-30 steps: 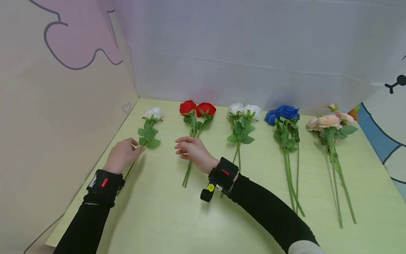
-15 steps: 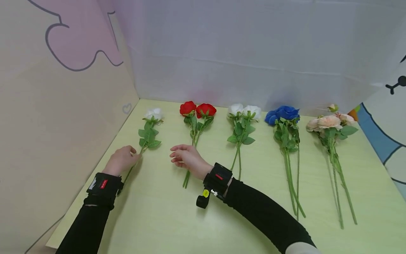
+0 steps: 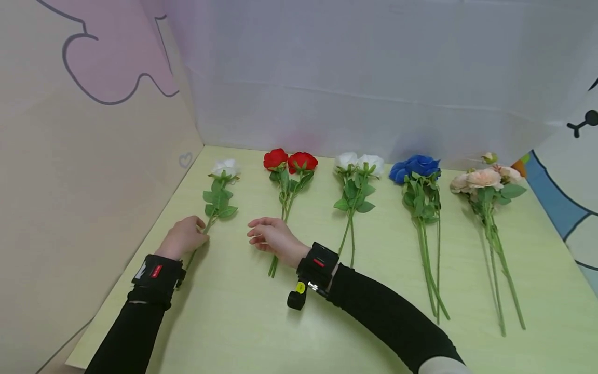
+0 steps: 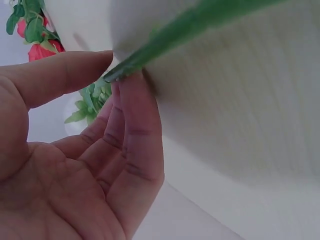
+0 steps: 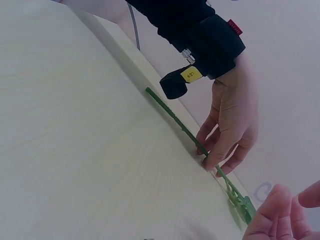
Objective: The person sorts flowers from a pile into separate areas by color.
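Note:
At the left side of the table, my left hand [image 3: 183,237] pinches the green stem of a single white rose [image 3: 226,167] below its leaves. The left wrist view shows the thumb and index finger meeting at the stem [image 4: 185,36]. In the right wrist view the rose's lower stem [image 5: 172,115] extends past the left hand. My right hand [image 3: 274,240] hovers with loosely bent fingers, holding nothing, and overlaps the stems of two red roses [image 3: 302,162] in the head view.
To the right lie a pair of white roses [image 3: 371,164], blue roses [image 3: 422,165] and peach flowers [image 3: 484,178], stems toward me on the pale table [image 3: 243,322]. A hanging white sheet [image 3: 374,78] backs the table, and a wall [image 3: 117,156] borders its left edge.
Both hands have moved toward me, the left one sliding down along the white rose's stem. The right hand has also shifted slightly left. The flowers lie where they were.

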A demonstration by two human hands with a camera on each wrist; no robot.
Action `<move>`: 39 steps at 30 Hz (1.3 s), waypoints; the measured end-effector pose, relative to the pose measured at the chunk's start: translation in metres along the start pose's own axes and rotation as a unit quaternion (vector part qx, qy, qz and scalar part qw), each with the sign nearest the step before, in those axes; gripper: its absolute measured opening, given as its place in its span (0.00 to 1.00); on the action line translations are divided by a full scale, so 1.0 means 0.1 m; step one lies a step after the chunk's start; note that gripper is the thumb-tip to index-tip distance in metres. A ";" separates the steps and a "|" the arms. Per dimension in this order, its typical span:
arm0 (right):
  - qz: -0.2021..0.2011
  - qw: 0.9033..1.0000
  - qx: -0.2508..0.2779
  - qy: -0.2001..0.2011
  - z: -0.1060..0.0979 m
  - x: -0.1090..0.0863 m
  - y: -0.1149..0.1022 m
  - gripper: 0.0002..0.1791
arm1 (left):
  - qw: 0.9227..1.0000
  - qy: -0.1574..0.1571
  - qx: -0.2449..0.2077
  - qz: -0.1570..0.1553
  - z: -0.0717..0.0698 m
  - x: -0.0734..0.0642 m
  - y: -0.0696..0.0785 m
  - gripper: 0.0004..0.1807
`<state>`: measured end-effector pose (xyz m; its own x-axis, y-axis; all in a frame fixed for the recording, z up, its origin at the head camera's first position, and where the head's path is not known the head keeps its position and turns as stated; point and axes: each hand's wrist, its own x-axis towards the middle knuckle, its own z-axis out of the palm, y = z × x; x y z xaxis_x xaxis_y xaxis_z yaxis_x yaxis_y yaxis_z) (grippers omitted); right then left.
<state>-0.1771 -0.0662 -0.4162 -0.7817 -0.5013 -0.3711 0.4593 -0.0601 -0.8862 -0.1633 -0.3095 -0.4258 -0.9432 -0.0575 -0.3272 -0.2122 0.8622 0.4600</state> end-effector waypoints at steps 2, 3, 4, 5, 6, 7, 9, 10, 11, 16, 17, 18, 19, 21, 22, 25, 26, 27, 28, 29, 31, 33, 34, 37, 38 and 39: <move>0.000 1.000 0.000 0.001 -0.01 0.00 0.01 0.17 | 1.000 -0.007 -0.018 0.008 0.00 0.00 0.00 0.21; 0.000 1.000 0.000 0.000 -0.01 0.00 0.01 0.18 | 0.999 -0.013 -0.035 0.012 0.00 0.01 0.00 0.21; 0.001 1.000 0.000 0.000 -0.02 0.00 0.00 0.18 | 0.998 -0.019 -0.053 0.016 0.00 0.01 0.00 0.21; 0.001 1.000 0.000 0.001 -0.02 0.00 0.00 0.18 | 0.997 -0.025 -0.074 0.021 -0.01 0.02 0.00 0.22; 0.001 1.000 0.001 0.002 -0.03 0.00 0.00 0.18 | 0.995 -0.031 -0.096 0.027 -0.01 0.02 0.00 0.22; 0.002 1.000 0.002 0.003 -0.04 0.00 0.00 0.18 | 0.992 -0.038 -0.119 0.031 -0.01 0.03 0.00 0.23; 0.003 1.000 0.003 0.004 -0.05 0.00 -0.01 0.18 | 0.985 -0.049 -0.160 0.033 -0.02 0.04 0.01 0.23; 0.002 1.000 0.002 0.005 -0.05 0.00 -0.01 0.18 | 0.983 -0.052 -0.171 0.036 -0.02 0.04 0.02 0.23; 0.002 1.000 0.003 0.005 -0.05 0.00 -0.01 0.18 | 0.981 -0.055 -0.181 0.037 -0.02 0.05 0.03 0.23; 0.006 1.000 0.004 0.005 -0.08 0.00 0.00 0.18 | 0.971 -0.084 -0.222 0.039 -0.01 0.06 0.04 0.22; 0.006 1.000 0.005 0.005 -0.09 0.00 0.00 0.18 | 0.968 -0.092 -0.231 0.040 0.00 0.07 0.04 0.22; 0.006 1.000 0.007 0.006 -0.10 0.00 0.00 0.18 | 0.965 -0.101 -0.239 0.042 0.01 0.08 0.04 0.22; 0.005 1.000 0.008 0.006 -0.11 0.00 0.01 0.18 | 0.962 -0.108 -0.249 0.042 0.02 0.09 0.04 0.22; 0.004 1.000 0.009 0.005 -0.13 0.00 0.01 0.19 | 0.956 -0.120 -0.265 0.039 0.05 0.11 0.03 0.21; 0.005 1.000 0.010 0.004 -0.13 -0.01 0.00 0.19 | 0.954 -0.126 -0.270 0.038 0.07 0.12 0.02 0.21; 0.006 1.000 0.013 0.003 -0.16 -0.02 0.00 0.20 | 0.950 -0.132 -0.281 0.035 0.12 0.14 0.02 0.20; 0.007 1.000 0.013 0.003 -0.17 -0.02 0.00 0.20 | 0.950 -0.133 -0.282 0.037 0.14 0.15 0.02 0.20; 0.007 1.000 0.014 0.004 -0.18 -0.03 0.00 0.20 | 0.949 -0.131 -0.284 0.035 0.15 0.16 0.02 0.20; 0.008 1.000 0.014 0.004 -0.19 -0.03 0.00 0.20 | 0.949 -0.130 -0.285 0.035 0.17 0.16 0.02 0.19; 0.007 1.000 0.013 0.006 -0.20 -0.03 0.00 0.20 | 0.949 -0.126 -0.288 0.032 0.18 0.17 0.03 0.19; 0.008 1.000 0.012 0.005 -0.22 -0.03 0.00 0.20 | 0.949 -0.123 -0.288 0.031 0.20 0.18 0.03 0.19; 0.009 1.000 0.011 0.002 -0.23 -0.04 0.00 0.20 | 0.948 -0.121 -0.293 0.027 0.20 0.18 0.03 0.19; 0.009 1.000 0.011 0.000 -0.24 -0.04 0.00 0.20 | 0.948 -0.121 -0.294 0.028 0.21 0.17 0.03 0.19; 0.010 1.000 0.011 -0.003 -0.25 -0.04 0.00 0.20 | 0.947 -0.121 -0.297 0.029 0.20 0.17 0.02 0.19; 0.011 1.000 0.011 -0.003 -0.25 -0.04 0.00 0.20 | 0.947 -0.120 -0.298 0.030 0.20 0.17 0.03 0.19; 0.011 1.000 0.011 -0.001 -0.26 -0.04 -0.01 0.20 | 0.946 -0.119 -0.299 0.032 0.20 0.16 0.03 0.19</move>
<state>-0.1847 -0.0416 -0.4212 -0.7700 -0.5050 -0.3900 0.4854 -0.0670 -0.8717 -0.1740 -0.2975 -0.4462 -0.8899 0.1607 -0.4268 -0.3304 0.4179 0.8463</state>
